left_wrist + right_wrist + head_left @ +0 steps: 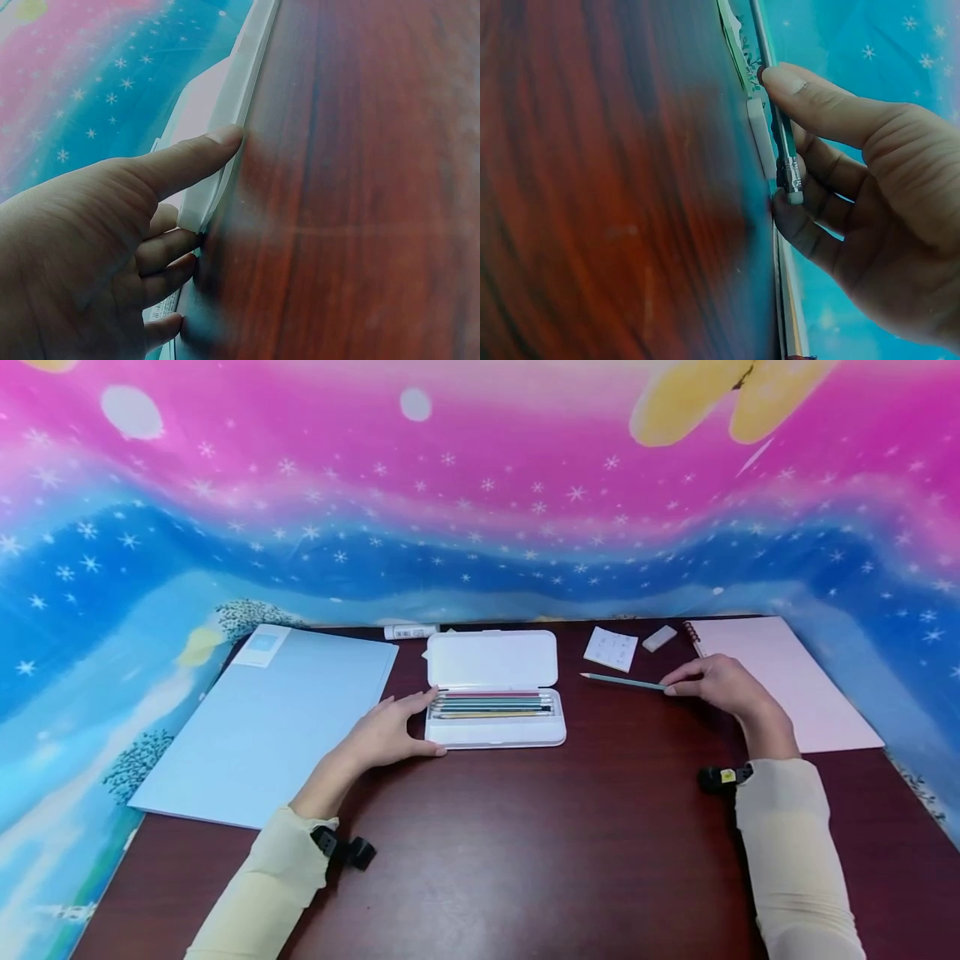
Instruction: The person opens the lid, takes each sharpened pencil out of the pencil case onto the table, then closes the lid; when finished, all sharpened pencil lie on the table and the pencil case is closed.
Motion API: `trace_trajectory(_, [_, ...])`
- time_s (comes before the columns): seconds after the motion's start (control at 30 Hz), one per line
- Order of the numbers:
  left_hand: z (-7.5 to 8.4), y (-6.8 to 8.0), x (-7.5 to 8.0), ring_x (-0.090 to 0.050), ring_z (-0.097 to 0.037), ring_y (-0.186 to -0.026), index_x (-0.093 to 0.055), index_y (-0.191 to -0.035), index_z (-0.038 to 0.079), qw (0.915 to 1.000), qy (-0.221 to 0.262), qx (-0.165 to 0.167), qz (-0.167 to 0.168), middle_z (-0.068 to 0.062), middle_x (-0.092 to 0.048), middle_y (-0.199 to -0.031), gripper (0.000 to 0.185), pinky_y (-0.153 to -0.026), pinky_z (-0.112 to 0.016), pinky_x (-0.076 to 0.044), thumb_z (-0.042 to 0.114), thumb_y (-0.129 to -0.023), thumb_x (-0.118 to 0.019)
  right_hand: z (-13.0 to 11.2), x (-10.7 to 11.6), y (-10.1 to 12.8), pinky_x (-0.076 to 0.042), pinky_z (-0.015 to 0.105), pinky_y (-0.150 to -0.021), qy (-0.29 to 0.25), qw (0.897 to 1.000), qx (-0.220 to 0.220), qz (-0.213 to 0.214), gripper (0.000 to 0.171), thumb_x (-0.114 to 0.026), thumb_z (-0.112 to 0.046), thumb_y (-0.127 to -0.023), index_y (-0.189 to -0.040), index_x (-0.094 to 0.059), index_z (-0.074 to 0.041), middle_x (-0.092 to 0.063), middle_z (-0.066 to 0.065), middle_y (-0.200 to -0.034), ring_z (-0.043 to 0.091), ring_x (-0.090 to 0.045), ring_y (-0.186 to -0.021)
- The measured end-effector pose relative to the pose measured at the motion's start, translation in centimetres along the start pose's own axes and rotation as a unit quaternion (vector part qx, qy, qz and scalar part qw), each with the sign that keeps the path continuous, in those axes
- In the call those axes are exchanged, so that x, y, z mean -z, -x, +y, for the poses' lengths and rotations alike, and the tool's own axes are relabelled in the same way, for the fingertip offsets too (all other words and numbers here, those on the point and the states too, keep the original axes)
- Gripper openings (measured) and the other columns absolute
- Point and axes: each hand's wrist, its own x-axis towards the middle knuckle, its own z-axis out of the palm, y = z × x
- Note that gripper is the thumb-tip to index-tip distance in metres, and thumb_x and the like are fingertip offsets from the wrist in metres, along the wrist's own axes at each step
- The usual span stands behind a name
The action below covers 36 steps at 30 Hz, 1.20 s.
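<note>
Centre frame, the open pencil case (495,693) on the worktop (525,843) holds several pencils; left hand (390,735) steadies its left edge, fingers straight. At right, right hand (716,683) pinches the teal pencil (622,682), apparently lying on the worktop, not yet cased.

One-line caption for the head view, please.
Left hand steadies an open pencil case; right hand pinches a pencil.

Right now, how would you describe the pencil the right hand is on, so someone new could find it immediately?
Start at the dark red-brown wooden table and find the open white plastic pencil case at its middle. To the case's right, the right hand pinches the eraser end of a slim light-teal pencil. It is the only pencil lying loose on the wood; the others sit in the case.
</note>
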Motion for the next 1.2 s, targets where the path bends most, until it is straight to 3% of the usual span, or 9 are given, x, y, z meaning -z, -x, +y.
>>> trace_trajectory(0.4, [0.2,-0.2,0.3,-0.039,-0.031,-0.149,-0.03,-0.161,0.016,1.0,-0.005,-0.005,-0.004,-0.013,-0.041,-0.161,0.102,-0.128,-0.053,-0.019,0.052,-0.08,-0.082,0.3,-0.8,0.0,-0.051,0.031,-0.083,-0.013,0.999,-0.025,-0.016,0.025,-0.072,-0.031,-0.096,-0.114,-0.079,-0.017,-0.066,0.017,-0.126,0.029,-0.055,-0.11])
trace_trajectory(0.77, [0.1,-0.2,0.3,-0.04,-0.031,-0.149,-0.031,-0.161,0.015,0.9999,-0.002,-0.009,0.006,-0.013,-0.042,-0.16,0.102,-0.128,-0.053,-0.02,0.051,-0.081,-0.082,-1.3,-1.1,-0.6,-0.05,0.038,-0.087,0.014,1.0,0.002,-0.001,0.021,-0.071,-0.024,-0.096,-0.113,-0.079,-0.014,-0.066,0.02,-0.126,0.032,-0.056,-0.111])
trace_trajectory(1.07, [0.0,0.1,-0.1,-0.039,-0.031,-0.149,-0.028,-0.162,0.018,1.0,0.003,0.001,-0.001,-0.013,-0.041,-0.161,0.102,-0.128,-0.054,-0.02,0.052,-0.082,-0.08,-1.5,-1.4,-0.6,-0.051,0.03,-0.076,0.028,1.0,-0.002,0.001,0.019,-0.07,-0.02,-0.097,-0.112,-0.078,-0.012,-0.069,0.019,-0.117,0.03,-0.058,-0.101])
trace_trajectory(1.2, [0.0,0.2,0.0,-0.039,-0.032,-0.15,-0.028,-0.162,0.018,1.0,0.004,0.004,-0.001,-0.014,-0.041,-0.161,0.102,-0.128,-0.054,-0.02,0.051,-0.082,-0.081,-1.6,-1.4,-0.6,-0.052,0.036,-0.081,0.031,1.0,0.001,0.001,0.02,-0.069,-0.02,-0.097,-0.113,-0.078,-0.013,-0.068,0.021,-0.119,0.031,-0.057,-0.104])
